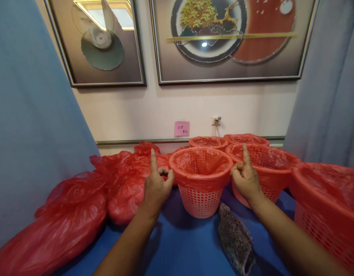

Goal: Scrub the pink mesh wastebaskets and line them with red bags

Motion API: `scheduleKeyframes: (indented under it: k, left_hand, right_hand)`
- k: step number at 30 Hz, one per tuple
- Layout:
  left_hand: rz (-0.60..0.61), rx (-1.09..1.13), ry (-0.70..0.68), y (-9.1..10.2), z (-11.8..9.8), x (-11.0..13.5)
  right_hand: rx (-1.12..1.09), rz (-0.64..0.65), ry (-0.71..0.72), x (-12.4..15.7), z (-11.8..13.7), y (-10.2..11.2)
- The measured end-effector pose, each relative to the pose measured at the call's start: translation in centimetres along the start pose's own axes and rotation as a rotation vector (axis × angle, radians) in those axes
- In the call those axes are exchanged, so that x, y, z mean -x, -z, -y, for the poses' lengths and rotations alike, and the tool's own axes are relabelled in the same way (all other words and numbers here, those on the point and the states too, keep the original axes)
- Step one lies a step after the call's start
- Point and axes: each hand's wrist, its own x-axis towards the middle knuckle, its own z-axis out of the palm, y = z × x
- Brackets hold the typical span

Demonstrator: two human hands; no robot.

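My left hand (pixel 158 184) is raised just left of the front basket (pixel 201 195), its index finger pointing up and the other fingers curled, holding nothing. My right hand (pixel 247 178) makes the same shape in front of the basket behind on the right (pixel 269 168), index finger up, with nothing in it. Both baskets are pink-red, with perforated sides and red plastic bags lining them and folded over their rims. On the blue table surface (pixel 177 249), between my forearms, lies a dark grey-brown speckled fabric piece (pixel 236 239); its kind is unclear.
Filled-looking red plastic bags (pixel 79 211) lie on the left. A large lined basket (pixel 332 207) stands at the right edge; more baskets (pixel 208 142) stand against the wall. A pink note (pixel 181 128), a socket with a plug (pixel 216 121), framed pictures (pixel 231 73) and blue curtains (pixel 35 107) surround the table.
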Motion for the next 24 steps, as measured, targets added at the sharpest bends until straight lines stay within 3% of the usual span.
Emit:
scheduleKeyframes:
  k: [12, 20, 24]
  left_hand:
    - [0.037, 0.076, 0.037, -1.1, 0.7, 0.2]
    - [0.069, 0.090, 0.116, -1.7, 1.4, 1.0]
    - [0.103, 0.118, 0.147, -2.1, 1.8, 1.8]
  right_hand:
    - [-0.015, 0.031, 0.017, 0.4, -0.1, -0.1]
    - [0.058, 0.076, -0.044, 1.3, -0.3, 0.0]
    - [-0.020, 0.104, -0.075, 2.1, -0.9, 0.0]
